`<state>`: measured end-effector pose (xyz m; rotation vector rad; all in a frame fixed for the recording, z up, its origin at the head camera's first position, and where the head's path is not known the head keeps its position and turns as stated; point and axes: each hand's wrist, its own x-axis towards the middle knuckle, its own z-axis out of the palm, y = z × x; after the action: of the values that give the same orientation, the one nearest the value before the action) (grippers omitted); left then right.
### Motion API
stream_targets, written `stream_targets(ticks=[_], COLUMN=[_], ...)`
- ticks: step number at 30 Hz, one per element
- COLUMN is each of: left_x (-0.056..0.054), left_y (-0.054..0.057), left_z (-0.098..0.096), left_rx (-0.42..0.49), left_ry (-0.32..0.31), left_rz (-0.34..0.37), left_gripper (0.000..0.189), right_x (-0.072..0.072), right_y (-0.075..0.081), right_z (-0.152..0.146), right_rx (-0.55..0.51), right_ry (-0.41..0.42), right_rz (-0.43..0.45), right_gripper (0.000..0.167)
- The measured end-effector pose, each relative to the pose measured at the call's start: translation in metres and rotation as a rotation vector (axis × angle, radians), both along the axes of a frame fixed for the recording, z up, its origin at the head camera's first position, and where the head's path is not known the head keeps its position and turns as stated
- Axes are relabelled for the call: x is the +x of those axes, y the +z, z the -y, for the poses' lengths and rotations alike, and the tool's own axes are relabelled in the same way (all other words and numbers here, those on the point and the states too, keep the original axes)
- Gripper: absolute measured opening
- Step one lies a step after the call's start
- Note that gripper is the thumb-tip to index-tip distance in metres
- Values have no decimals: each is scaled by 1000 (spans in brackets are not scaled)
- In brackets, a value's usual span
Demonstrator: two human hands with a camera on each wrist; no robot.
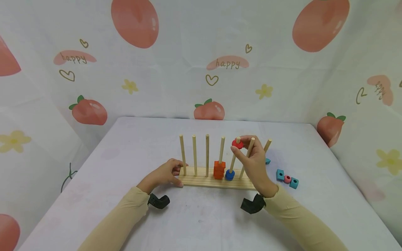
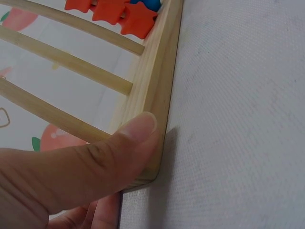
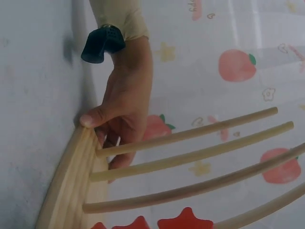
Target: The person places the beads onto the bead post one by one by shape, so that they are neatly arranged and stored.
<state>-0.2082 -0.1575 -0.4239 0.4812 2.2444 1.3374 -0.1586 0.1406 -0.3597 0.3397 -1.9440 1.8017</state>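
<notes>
A wooden peg board with a row of upright pegs lies across the middle of the table. My left hand grips its left end, with the thumb on the front edge and the other fingers behind. My right hand pinches a red bead near the top of a peg, whose tip shows through the bead's hole. Lower on that peg sits a blue bead. Orange star-shaped beads are stacked on the peg to its left. In the right wrist view, the bead and right fingers are out of sight.
To the right of the board lie two teal square beads and a pink round bead. Another teal piece shows partly behind my right hand. A printed cloth hangs behind the table.
</notes>
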Motion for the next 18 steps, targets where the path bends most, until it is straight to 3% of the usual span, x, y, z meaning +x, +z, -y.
stream_targets(ticks=[6,18], left_x=[-3,-1], left_y=[-3,-2], left_z=[2,2], left_rx=[43,25], left_ry=[-24,-10], left_rz=[11,19], left_gripper=[72,71], right_x=[2,11], right_y=[-15,-50], right_z=[-1,-8], right_rx=[18,120], right_ry=[-2,42], right_rz=[86,276], right_gripper=[29,30])
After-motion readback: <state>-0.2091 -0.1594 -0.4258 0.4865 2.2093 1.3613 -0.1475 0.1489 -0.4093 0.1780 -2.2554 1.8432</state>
